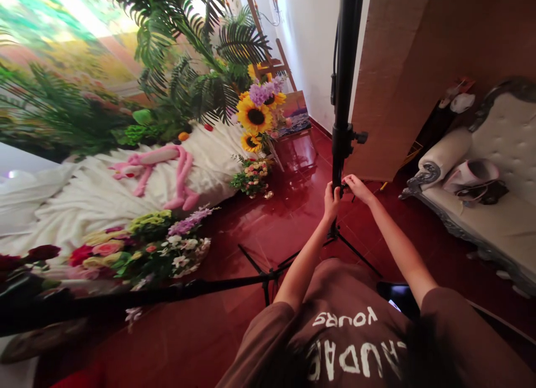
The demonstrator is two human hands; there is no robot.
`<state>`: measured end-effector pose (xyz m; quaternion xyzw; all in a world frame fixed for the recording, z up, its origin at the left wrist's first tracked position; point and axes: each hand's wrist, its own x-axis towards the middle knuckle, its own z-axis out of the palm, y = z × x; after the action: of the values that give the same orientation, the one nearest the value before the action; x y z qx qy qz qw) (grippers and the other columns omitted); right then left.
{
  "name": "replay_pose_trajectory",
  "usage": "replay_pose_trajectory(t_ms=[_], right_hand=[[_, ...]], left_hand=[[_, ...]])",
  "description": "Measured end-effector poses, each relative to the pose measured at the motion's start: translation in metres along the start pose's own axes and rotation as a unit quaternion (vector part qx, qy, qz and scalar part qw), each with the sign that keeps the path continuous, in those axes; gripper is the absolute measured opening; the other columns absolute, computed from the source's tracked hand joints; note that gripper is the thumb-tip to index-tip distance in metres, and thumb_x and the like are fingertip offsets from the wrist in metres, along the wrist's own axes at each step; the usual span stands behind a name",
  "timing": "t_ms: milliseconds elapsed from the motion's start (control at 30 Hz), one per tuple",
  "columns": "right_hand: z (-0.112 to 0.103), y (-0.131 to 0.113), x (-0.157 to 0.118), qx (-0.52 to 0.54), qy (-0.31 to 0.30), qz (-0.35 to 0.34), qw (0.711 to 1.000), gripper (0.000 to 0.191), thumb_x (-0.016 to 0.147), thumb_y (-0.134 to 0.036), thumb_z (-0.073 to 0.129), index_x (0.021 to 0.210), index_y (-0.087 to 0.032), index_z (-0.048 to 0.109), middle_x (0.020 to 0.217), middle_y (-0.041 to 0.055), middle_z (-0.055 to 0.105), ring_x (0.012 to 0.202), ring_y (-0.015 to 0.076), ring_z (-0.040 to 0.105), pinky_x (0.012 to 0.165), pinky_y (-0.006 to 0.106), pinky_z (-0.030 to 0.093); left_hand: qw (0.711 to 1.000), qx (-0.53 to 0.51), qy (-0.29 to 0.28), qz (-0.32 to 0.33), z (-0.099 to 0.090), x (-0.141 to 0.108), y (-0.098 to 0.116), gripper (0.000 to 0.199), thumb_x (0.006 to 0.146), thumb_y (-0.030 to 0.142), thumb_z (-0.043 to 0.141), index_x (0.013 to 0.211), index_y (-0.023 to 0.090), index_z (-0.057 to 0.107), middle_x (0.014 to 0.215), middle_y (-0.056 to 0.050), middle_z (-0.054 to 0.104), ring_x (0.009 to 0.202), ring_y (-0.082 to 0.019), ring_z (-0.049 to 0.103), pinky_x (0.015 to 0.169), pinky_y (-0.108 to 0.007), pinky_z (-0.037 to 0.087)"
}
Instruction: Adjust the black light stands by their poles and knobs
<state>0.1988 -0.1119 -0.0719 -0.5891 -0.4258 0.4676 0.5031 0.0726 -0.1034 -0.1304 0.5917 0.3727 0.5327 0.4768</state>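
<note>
Directly ahead of me stands a black light stand (pixel 342 109), its pole running up out of the picture and its legs spread on the floor. My left hand (pixel 331 201) is closed round the lower part of the pole. On the pole's right side, my right hand (pixel 358 188) pinches a small dark knob (pixel 344 186), which the fingers partly cover. Higher up, untouched, a clamp collar with another knob (pixel 360 137) sticks out to the right.
A second black stand (pixel 201 287) crosses low on the left. White draped cloth (pixel 218 153) bears a pink plush toy (pixel 184 170), with artificial flowers (pixel 180 248) in front. Sunflowers (pixel 255 117) and an easel stand behind. A tufted sofa (pixel 502 137) with a bag is at right.
</note>
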Motion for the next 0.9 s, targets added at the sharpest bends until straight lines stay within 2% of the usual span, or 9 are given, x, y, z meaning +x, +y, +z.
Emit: replay_pose_trajectory(t_ms=[33,133,267,333,433,567,633,733,900], right_hand=[[-0.001,0.002,0.001,0.008,0.0,-0.018,1.0,0.015,0.086,-0.034,0.059,0.091,-0.022,0.053,0.07,-0.0042,0.057,0.061,0.0097,0.056,0.062,0.023,0.05],[-0.006,0.005,0.004,0.006,-0.021,-0.073,0.997,0.028,0.08,-0.032,0.062,0.106,-0.024,0.055,0.073,-0.004,0.059,0.072,0.0128,0.061,0.074,0.028,0.053],[-0.014,0.0,0.004,-0.028,-0.018,-0.139,0.99,0.027,0.075,-0.031,0.063,0.101,-0.022,0.06,0.079,-0.0004,0.064,0.08,0.0158,0.064,0.082,0.033,0.053],[-0.017,-0.009,0.001,-0.013,-0.026,-0.155,0.987,0.028,0.075,-0.031,0.064,0.102,-0.022,0.061,0.084,0.0012,0.067,0.083,0.0167,0.064,0.084,0.035,0.053],[-0.018,-0.028,-0.008,0.001,-0.076,-0.166,0.983,0.039,0.073,-0.03,0.071,0.11,-0.025,0.061,0.099,0.0032,0.069,0.095,0.0183,0.065,0.089,0.037,0.053],[-0.005,-0.06,-0.02,-0.014,-0.112,-0.205,0.972,0.059,0.067,-0.034,0.079,0.121,-0.03,0.056,0.116,0.0037,0.065,0.108,0.0201,0.062,0.097,0.039,0.052],[0.008,-0.076,-0.024,-0.024,-0.102,-0.226,0.968,0.061,0.069,-0.039,0.079,0.123,-0.03,0.054,0.117,0.0043,0.064,0.109,0.0206,0.062,0.098,0.039,0.051],[0.028,-0.101,-0.024,-0.05,-0.076,-0.243,0.966,0.054,0.076,-0.048,0.074,0.121,-0.026,0.056,0.111,0.0059,0.066,0.107,0.0213,0.062,0.095,0.038,0.052],[0.046,-0.136,-0.013,-0.096,0.027,-0.261,0.96,0.045,0.088,-0.058,0.057,0.114,-0.021,0.058,0.099,0.0047,0.064,0.099,0.0198,0.065,0.089,0.035,0.053]], left_hand=[[1.0,-0.003,-0.002,-0.001,0.0,0.0,0.0,0.043,0.092,0.059,0.044,0.11,0.021,0.055,0.093,-0.006,0.063,0.082,-0.015,0.059,0.077,-0.028,0.049],[1.0,-0.016,-0.009,-0.003,0.0,-0.001,0.003,0.041,0.093,0.057,0.044,0.111,0.021,0.054,0.09,-0.005,0.062,0.077,-0.013,0.058,0.073,-0.026,0.049],[0.999,-0.031,-0.012,-0.003,0.001,-0.001,0.006,0.037,0.095,0.054,0.043,0.11,0.021,0.053,0.086,-0.003,0.06,0.071,-0.011,0.056,0.068,-0.025,0.049],[0.999,-0.031,-0.014,-0.002,0.001,-0.001,0.007,0.037,0.095,0.053,0.043,0.11,0.021,0.053,0.084,-0.002,0.06,0.069,-0.011,0.056,0.067,-0.025,0.049],[0.999,-0.031,-0.017,-0.004,0.0,-0.001,0.008,0.038,0.094,0.055,0.044,0.11,0.021,0.053,0.084,-0.002,0.059,0.069,-0.011,0.055,0.067,-0.025,0.049],[1.0,-0.023,-0.007,0.003,0.0,-0.002,0.01,0.041,0.093,0.058,0.043,0.11,0.021,0.053,0.089,-0.004,0.06,0.074,-0.013,0.057,0.072,-0.027,0.049],[1.0,-0.011,-0.003,0.005,-0.001,-0.002,0.01,0.043,0.093,0.058,0.044,0.111,0.021,0.054,0.093,-0.005,0.061,0.079,-0.013,0.058,0.076,-0.028,0.049],[1.0,-0.019,-0.018,0.001,-0.002,-0.001,0.01,0.044,0.093,0.058,0.044,0.114,0.021,0.052,0.093,-0.005,0.061,0.077,-0.013,0.058,0.075,-0.028,0.049],[1.0,-0.013,-0.024,-0.01,-0.002,-0.001,0.009,0.043,0.093,0.057,0.044,0.115,0.021,0.053,0.087,-0.004,0.06,0.072,-0.013,0.057,0.072,-0.028,0.05]])
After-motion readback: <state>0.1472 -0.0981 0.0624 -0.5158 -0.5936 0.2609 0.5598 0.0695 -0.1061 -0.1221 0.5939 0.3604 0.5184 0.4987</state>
